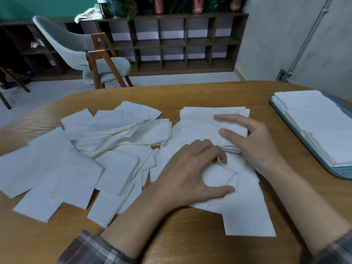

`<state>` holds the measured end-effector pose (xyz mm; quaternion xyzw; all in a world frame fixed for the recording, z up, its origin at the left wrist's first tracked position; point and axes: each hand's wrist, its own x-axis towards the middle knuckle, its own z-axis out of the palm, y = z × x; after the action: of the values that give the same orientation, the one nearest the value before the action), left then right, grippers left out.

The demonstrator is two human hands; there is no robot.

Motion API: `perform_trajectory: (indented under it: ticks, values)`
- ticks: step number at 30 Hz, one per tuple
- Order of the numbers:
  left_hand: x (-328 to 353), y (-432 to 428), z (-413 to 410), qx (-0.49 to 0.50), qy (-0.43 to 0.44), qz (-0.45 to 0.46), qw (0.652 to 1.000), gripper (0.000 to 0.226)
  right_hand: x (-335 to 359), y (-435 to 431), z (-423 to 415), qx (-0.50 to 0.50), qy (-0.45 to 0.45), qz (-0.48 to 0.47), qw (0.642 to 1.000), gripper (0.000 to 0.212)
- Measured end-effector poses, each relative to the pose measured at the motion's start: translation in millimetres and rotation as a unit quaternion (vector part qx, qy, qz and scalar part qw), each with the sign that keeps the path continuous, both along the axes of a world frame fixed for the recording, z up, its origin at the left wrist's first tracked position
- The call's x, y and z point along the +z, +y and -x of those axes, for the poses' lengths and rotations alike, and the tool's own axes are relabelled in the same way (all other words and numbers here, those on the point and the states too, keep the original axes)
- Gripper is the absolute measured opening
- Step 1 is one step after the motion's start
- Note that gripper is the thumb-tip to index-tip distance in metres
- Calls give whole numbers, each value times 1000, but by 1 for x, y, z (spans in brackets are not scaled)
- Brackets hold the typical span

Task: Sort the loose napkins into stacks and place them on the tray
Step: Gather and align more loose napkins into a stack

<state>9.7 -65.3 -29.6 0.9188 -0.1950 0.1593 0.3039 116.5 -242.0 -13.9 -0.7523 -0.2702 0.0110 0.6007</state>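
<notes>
Several loose white napkins (62, 164) lie scattered over the left and middle of the wooden table (190, 235). My left hand (192, 174) rests on the napkins at the centre, its curled fingers and thumb pinching one small napkin (219, 176). My right hand (249, 140) grips a thin stack of napkins (207, 126), fingers on top and thumb at its right edge. A blue-grey tray (341, 172) at the right carries three neat stacks of napkins (323, 126) in a row.
A grey chair with wooden legs (91, 54) stands beyond the table's far edge. A dark cubby shelf (171, 40) with potted plants on top lines the back wall. Bare wood shows along the near edge and between the napkins and the tray.
</notes>
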Motion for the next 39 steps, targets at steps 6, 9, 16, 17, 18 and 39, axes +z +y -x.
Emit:
perform_trajectory:
  ticks: [6,9,16,17,18,39]
  values:
    - [4,3,2,7,-5,-10,1000,26,0,0,-1,6,9,-2,1000,29]
    - [7,4,3,14,-8,8,1000,15,0,0,0,10,10,5,1000,27]
    - [23,20,4,49,35,170,984,12,1,-1,0,5,7,13,1000,27]
    - [26,22,4,51,44,200,977,15,1,-1,0,7,9,13,1000,27]
    - [28,24,4,53,52,232,970,18,1,-1,1,10,10,14,1000,27]
    - [36,35,-3,166,85,352,917,32,5,7,15,30,138,-38,989,19]
